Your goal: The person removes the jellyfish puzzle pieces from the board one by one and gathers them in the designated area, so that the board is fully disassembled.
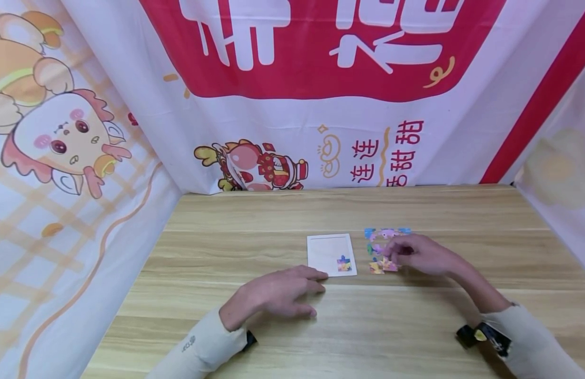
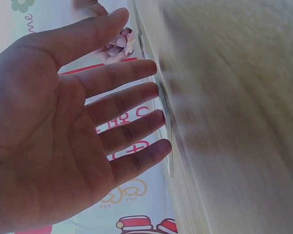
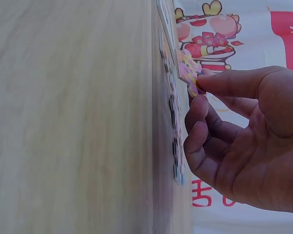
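My right hand (image 1: 417, 253) pinches a pink and yellow jigsaw puzzle piece (image 3: 188, 67) between thumb and fingertips, lifted just over the table in the right wrist view. Beneath and around that hand lie several loose puzzle pieces (image 1: 376, 267), partly covered by the fingers in the head view. To their left is a flat white puzzle tray (image 1: 320, 255), with one colourful piece (image 1: 344, 263) in its near right corner. My left hand (image 1: 280, 290) is spread with straight fingers, fingertips right at the tray's near left corner. It holds nothing.
The wooden table (image 1: 235, 237) runs back to a white and red printed cloth (image 1: 320, 116). Another printed cloth (image 1: 83, 226) hangs along the left side. A black wrist strap (image 1: 486, 337) shows at the right sleeve.
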A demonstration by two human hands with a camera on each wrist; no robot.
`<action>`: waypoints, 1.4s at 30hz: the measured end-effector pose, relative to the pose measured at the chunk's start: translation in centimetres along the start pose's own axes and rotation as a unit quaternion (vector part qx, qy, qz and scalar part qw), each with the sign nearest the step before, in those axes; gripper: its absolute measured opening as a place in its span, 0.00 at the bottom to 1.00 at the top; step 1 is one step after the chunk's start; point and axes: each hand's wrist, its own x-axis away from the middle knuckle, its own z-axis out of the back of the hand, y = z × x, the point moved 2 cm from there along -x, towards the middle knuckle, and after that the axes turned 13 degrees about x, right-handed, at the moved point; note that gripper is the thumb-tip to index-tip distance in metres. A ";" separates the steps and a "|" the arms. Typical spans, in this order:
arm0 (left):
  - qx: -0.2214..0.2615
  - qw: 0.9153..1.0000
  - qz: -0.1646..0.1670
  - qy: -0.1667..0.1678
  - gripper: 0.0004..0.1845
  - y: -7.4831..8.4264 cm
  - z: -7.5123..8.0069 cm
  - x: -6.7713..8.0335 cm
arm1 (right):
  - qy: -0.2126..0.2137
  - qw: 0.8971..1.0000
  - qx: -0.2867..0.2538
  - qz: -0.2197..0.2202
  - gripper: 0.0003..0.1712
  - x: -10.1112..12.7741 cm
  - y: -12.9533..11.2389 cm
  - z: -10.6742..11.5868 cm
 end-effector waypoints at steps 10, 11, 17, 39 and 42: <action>0.001 1.000 0.002 -0.001 0.29 -0.1 -0.1 0.0 | -0.012 0.999 0.014 -0.027 0.09 0.6 1.0 0.1; 0.003 1.000 0.003 -0.001 0.29 -0.1 -0.1 0.0 | -0.015 0.999 0.017 -0.033 0.09 0.6 1.1 0.0; 0.005 1.000 0.003 0.001 0.29 -0.1 -0.1 0.0 | -0.008 0.999 0.028 -0.030 0.08 0.8 1.3 -0.1; 0.007 1.000 0.005 0.000 0.29 0.0 0.0 0.0 | 0.023 0.998 0.049 -0.020 0.09 0.8 1.4 -0.5; 0.005 1.000 0.004 0.000 0.29 0.0 0.0 0.0 | 0.017 0.999 0.039 -0.024 0.09 0.8 1.3 -0.4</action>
